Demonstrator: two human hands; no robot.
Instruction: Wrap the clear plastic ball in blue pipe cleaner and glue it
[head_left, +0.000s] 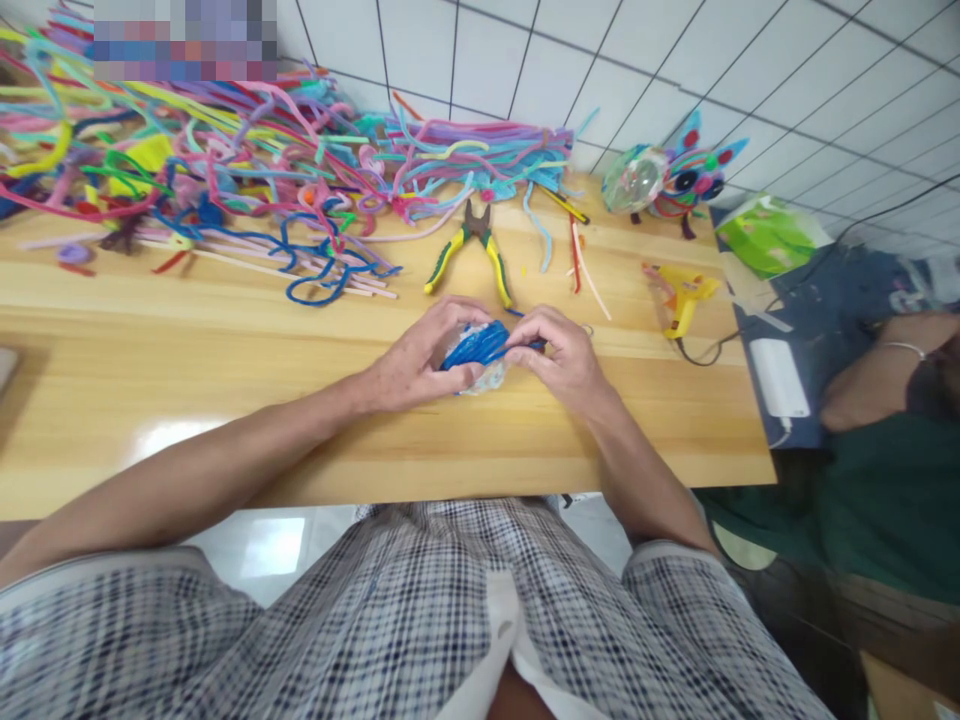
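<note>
Close to the middle of the table, my left hand is closed round a clear plastic piece partly covered with blue pipe cleaner. The thumb lies along the near side and the fingers go behind it. My right hand pinches a strand of the blue pipe cleaner between thumb and forefinger at the right side of the piece. Just beyond my hands lie pliers with yellow and green handles, their jaws pointing away. Most of the plastic piece is hidden by the blue windings and my fingers.
Heaped pipe cleaners fill the back left, with a bundle beside them. A yellow glue gun, its cord, and a decorated clear ball figure are at right. A person's arm rests beyond the white power adapter.
</note>
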